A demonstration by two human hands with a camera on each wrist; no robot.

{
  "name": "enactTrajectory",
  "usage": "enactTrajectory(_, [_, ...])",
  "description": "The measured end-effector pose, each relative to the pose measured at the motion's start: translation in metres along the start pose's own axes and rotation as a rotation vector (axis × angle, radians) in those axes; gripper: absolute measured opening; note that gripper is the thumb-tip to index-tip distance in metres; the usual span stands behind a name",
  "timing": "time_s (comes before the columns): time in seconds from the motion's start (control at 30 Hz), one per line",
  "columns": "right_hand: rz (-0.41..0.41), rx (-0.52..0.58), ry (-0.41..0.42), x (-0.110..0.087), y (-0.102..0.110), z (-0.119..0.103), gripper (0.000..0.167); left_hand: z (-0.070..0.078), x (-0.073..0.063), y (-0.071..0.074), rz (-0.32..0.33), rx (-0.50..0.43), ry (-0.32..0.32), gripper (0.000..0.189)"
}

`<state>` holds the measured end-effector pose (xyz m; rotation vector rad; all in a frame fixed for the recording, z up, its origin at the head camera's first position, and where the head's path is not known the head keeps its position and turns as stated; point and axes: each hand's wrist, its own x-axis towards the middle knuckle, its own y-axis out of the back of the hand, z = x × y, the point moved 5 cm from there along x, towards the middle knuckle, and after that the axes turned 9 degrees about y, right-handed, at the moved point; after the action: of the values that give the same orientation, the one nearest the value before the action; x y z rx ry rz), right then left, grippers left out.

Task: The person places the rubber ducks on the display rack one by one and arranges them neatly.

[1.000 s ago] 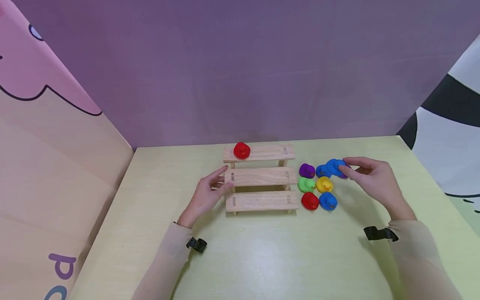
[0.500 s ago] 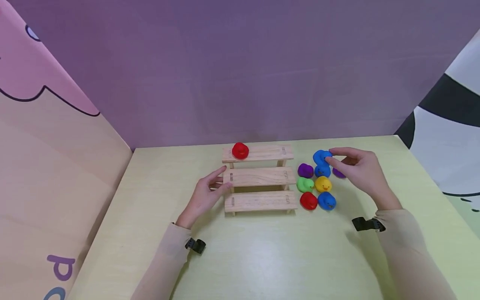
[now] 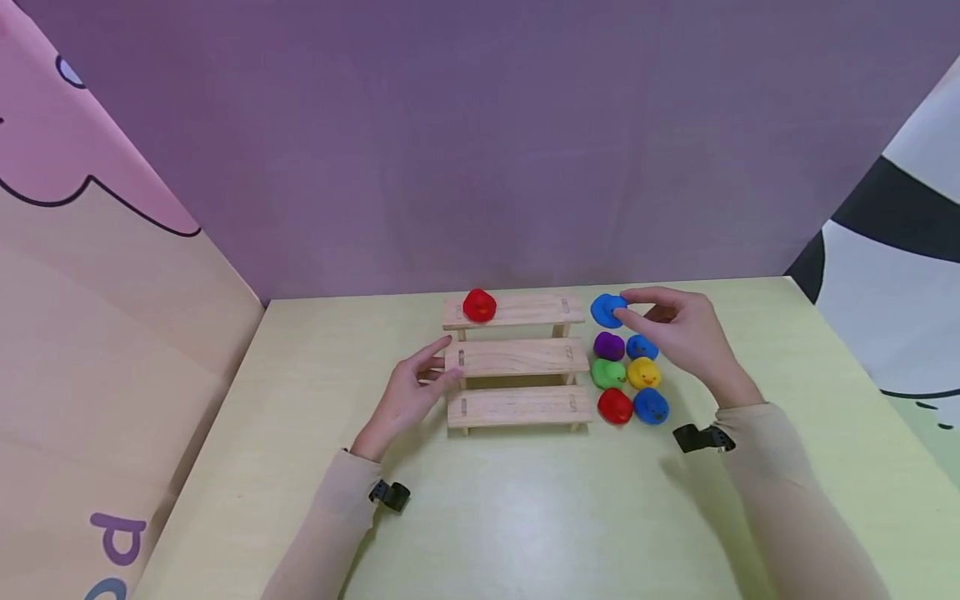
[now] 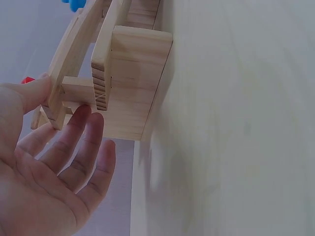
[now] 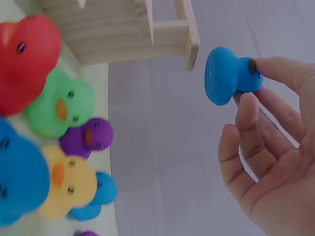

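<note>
I see the right hand (image 3: 678,331) pinching a blue duck (image 3: 606,311) between thumb and forefinger, the other fingers apart and bent. That duck is held up near the table's (image 3: 495,508) far edge, just right of the top step (image 3: 534,310) of the rack (image 3: 517,357). The left hand (image 3: 405,402) grips the rack's middle step at its left end, thumb at the front corner, forefinger at the back. A red duck sits on the top step near its left end. Beside the rack's right edge, more ducks (image 3: 643,373) stand two by two: purple and blue, green and yellow, red and blue.
</note>
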<state>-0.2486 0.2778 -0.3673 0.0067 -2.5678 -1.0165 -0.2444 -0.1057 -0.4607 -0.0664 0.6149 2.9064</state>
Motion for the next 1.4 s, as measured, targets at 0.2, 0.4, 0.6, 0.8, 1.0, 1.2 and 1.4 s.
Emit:
enactTrajectory(0.2, [0.001, 0.028, 0.045, 0.009, -0.014, -0.013, 0.040, -0.001, 0.001, 0.001, 0.004, 0.001, -0.004, 0.064])
enactTrajectory(0.4, [-0.016, 0.042, 0.058, 0.017, -0.027, -0.021, 0.040, -0.002, 0.002, -0.002, 0.004, -0.009, -0.012, 0.063])
enactTrajectory(0.6, [-0.025, 0.052, 0.056, 0.022, -0.035, -0.027, 0.040, -0.001, 0.004, -0.006, 0.000, -0.015, -0.017, 0.063])
enactTrajectory(0.8, [-0.027, 0.075, 0.061, 0.027, -0.041, -0.035, 0.039, 0.001, 0.006, -0.009, -0.004, -0.020, -0.020, 0.062])
enactTrajectory(1.0, [-0.036, 0.111, 0.100, 0.037, -0.051, -0.044, 0.037, 0.001, 0.006, -0.011, -0.001, -0.028, -0.015, 0.062])
enactTrajectory(1.2, [-0.045, 0.123, 0.115, 0.045, -0.061, -0.048, 0.037, 0.001, 0.007, -0.013, -0.003, -0.035, -0.013, 0.061])
enactTrajectory(1.4, [-0.068, 0.129, 0.098, 0.047, -0.070, -0.048, 0.038, 0.001, 0.006, -0.014, -0.006, -0.039, -0.008, 0.061])
